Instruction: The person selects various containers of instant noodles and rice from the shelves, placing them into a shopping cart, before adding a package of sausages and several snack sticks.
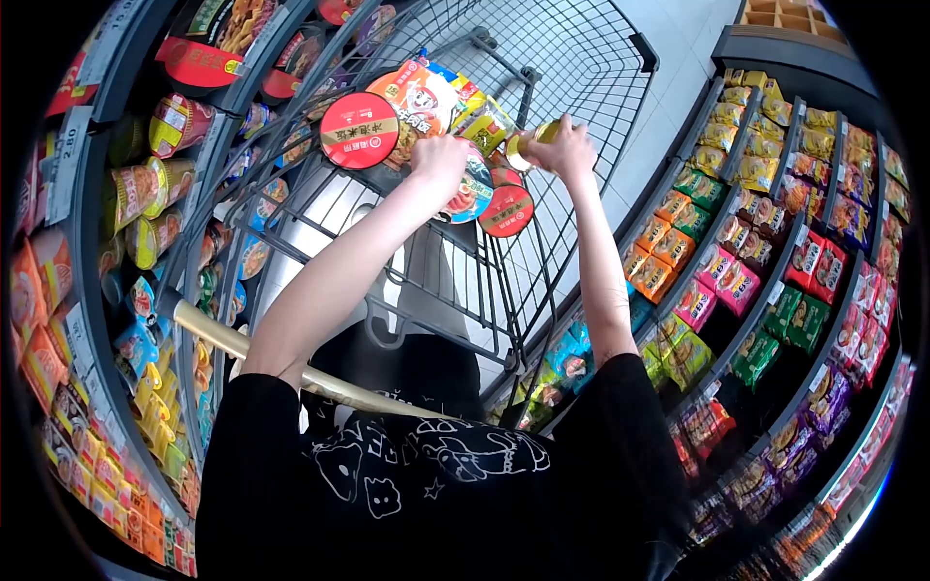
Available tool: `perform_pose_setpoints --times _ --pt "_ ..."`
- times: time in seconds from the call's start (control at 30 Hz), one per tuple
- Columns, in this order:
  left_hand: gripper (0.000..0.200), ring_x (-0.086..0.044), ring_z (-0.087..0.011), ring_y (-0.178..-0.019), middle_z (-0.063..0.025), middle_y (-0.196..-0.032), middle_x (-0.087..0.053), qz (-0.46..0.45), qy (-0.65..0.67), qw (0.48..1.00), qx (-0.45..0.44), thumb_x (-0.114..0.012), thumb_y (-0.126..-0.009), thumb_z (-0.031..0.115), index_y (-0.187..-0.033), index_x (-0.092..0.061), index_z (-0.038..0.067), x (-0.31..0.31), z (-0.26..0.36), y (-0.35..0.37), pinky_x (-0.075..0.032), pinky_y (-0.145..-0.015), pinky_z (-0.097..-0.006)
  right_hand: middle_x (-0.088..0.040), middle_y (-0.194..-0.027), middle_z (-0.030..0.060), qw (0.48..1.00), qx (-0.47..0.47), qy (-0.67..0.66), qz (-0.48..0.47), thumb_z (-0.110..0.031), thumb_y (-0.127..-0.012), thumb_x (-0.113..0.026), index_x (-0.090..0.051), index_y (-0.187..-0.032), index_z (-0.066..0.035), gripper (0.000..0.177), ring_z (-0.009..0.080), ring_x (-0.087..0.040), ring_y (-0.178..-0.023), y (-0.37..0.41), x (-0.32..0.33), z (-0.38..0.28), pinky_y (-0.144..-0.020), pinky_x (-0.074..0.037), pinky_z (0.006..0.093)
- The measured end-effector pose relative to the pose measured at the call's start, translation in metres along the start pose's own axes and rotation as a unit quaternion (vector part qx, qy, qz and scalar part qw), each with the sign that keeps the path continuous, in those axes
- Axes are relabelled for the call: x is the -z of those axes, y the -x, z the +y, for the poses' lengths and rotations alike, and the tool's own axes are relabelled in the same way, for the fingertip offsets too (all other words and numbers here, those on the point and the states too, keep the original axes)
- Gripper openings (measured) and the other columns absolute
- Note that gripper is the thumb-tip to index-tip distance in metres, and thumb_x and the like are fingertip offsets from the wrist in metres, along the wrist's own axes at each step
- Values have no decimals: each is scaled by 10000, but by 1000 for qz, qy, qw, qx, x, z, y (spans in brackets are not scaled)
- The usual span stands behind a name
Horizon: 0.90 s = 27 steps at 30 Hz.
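My left hand (442,161) reaches into the wire shopping cart (455,308), its fingers curled at the edge of a blue-rimmed instant noodle bowl (472,194); the fingertips are hidden. To the right, my right hand (566,151) is closed around a yellow cup (528,143) lying on its side, its label unreadable. A tub with a round red lid (358,131) sits left of my left hand. Another red-lidded tub (508,210) is below the bowl. Beyond my hands lie an orange package (417,93) with a cartoon face and a yellow packet (486,126).
The cart's pale handle bar (218,331) crosses in front of my body. Shelves of noodle cups and bowls (179,124) stand close on the left. On the right, a sloped shelf holds rows of bagged noodles (728,279). Light floor tiles (693,44) show beyond the cart.
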<state>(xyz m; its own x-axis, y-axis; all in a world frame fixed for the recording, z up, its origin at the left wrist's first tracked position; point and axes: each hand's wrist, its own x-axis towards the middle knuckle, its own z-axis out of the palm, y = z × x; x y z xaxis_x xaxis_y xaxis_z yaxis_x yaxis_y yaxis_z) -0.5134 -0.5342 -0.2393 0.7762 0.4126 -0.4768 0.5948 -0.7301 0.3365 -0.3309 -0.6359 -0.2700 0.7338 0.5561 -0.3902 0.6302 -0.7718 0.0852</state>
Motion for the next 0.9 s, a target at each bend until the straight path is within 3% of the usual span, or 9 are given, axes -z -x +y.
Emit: perform_pose_setpoints --times 0.23,0.3,0.43,0.5,0.57,0.6,0.7,0.77,0.9 --pt "80 -635 -294 -748 -152 -739 -626 19 26 999 -16 -545 -736 42 -771 -614 24 0 -5 -3 -515 -620 -381 -386 -1202 212 999 -27 36 -24 -519 -570 -688 -388 -1217 -99 827 375 -450 -1055 -37 -57 2 -807 -462 399" --pt "114 -639 -231 -808 -97 -822 -648 -3 -4 1000 3 -544 -772 67 -827 -643 80 2 -5 -5 -517 -631 -336 -419 -1123 189 998 -21 52 8 -500 -577 -699 -350 -1241 -89 854 380 -475 -1013 -33 -72 7 -791 -465 417" --pt "116 -638 -241 -809 -107 -827 -645 2 10 1000 -3 -542 -770 61 -837 -637 66 1 -5 -5 -517 -647 -348 -360 -1190 210 1000 -18 -13 -12 -586 -521 -717 -297 -1284 -105 995 393 -392 -1106 -35 -82 19 -818 -451 440" --pt "111 -626 -312 -772 -175 -768 -616 34 45 998 -33 -499 -758 42 -767 -604 8 2 -8 -3 -503 -644 -405 -269 -1306 261 1000 -12 17 13 -615 -551 -689 -178 -1351 -118 1072 466 -269 -1192 -22 -73 16 -921 -352 495" --pt "107 -625 -306 -791 -167 -792 -621 20 51 998 -18 -513 -758 46 -796 -609 17 4 -9 -6 -505 -655 -395 -253 -1327 246 992 5 -95 78 -504 -623 -691 -222 -1331 -95 943 445 -256 -1207 -8 -58 7 -930 -346 490" --pt "111 -623 -301 -810 -158 -816 -626 2 58 998 0 -527 -758 50 -824 -613 26 4 -10 -7 -506 -667 -385 -315 -1290 247 971 69 -165 159 -473 -672 -666 -266 -1310 -49 864 408 -289 -1203 -2 -58 6 -946 -330 462" --pt "124 -619 -305 -833 -162 -848 -626 -8 67 997 22 -529 -767 55 -856 -611 31 0 -12 -6 -502 -691 -389 -362 -1252 253 842 235 -485 -4 -349 -652 -722 -279 -1287 13 854 364 -324 -1204 55 -10 -27 -987 -295 421" --pt "179 -588 -351 -864 -220 -871 -595 49 142 988 18 -468 -795 80 -883 -606 8 -10 -16 -10 -475 -720 -425 -269 -1302 266 903 326 -280 18 -370 -528 -794 -247 -1317 -33 1018 411 -246 -1236 90 -7 -45 -1007 -248 478" --pt "198 -581 -349 -871 -218 -884 -591 29 179 983 19 -473 -808 101 -930 -598 8 -2 -17 -9 -465 -734 -433 -277 -1266 252 924 315 -212 55 -277 -455 -796 -241 -1322 -48 1054 422 -271 -1189 108 -12 -65 -958 -278 515"
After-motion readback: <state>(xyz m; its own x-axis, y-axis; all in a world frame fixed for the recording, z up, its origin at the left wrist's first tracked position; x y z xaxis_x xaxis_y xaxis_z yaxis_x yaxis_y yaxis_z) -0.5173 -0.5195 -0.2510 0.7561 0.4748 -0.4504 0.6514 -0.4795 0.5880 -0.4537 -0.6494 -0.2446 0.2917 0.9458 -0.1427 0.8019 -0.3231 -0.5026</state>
